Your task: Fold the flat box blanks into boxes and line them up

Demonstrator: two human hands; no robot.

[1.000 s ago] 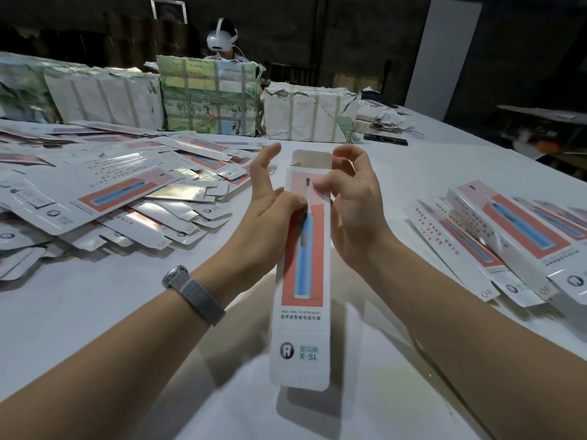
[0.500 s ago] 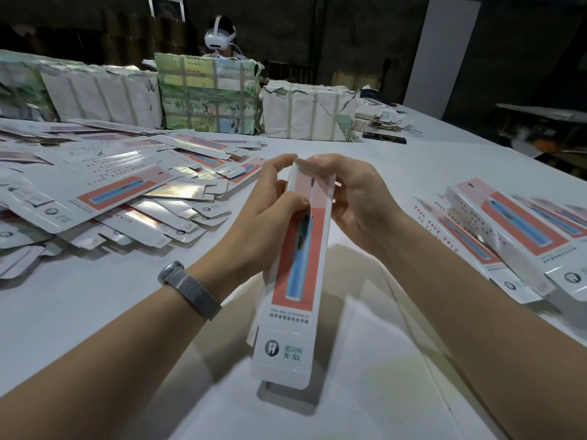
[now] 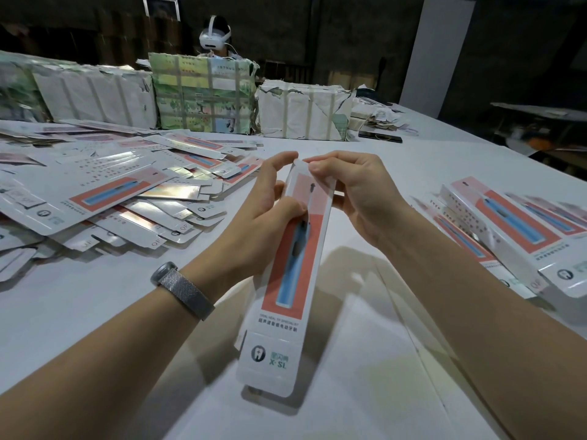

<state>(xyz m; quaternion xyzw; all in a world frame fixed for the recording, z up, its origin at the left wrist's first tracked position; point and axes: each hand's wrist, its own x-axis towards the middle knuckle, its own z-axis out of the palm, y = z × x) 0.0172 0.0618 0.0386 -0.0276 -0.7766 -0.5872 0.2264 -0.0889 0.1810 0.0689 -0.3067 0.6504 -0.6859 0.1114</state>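
Observation:
A long white box (image 3: 287,281) with a red panel and a blue toothbrush picture is held above the white table (image 3: 95,312), its far end tipped away from me. My left hand (image 3: 263,211) grips its left side, thumb on the front face. My right hand (image 3: 352,192) curls round the right side and pinches the flap at the far end. A heap of flat box blanks (image 3: 104,198) lies at the left. Several folded boxes (image 3: 514,230) lie side by side at the right.
Wrapped paper bundles (image 3: 203,96) stand in a row across the back of the table. Behind them sits a person wearing a white headset (image 3: 214,34). A dark phone (image 3: 380,136) lies at the back right. A grey watch band is on my left wrist.
The open flap at the box's far end has been pressed down and shut. The box has tilted further, its far end leaning right, and both hands have closed in over that end.

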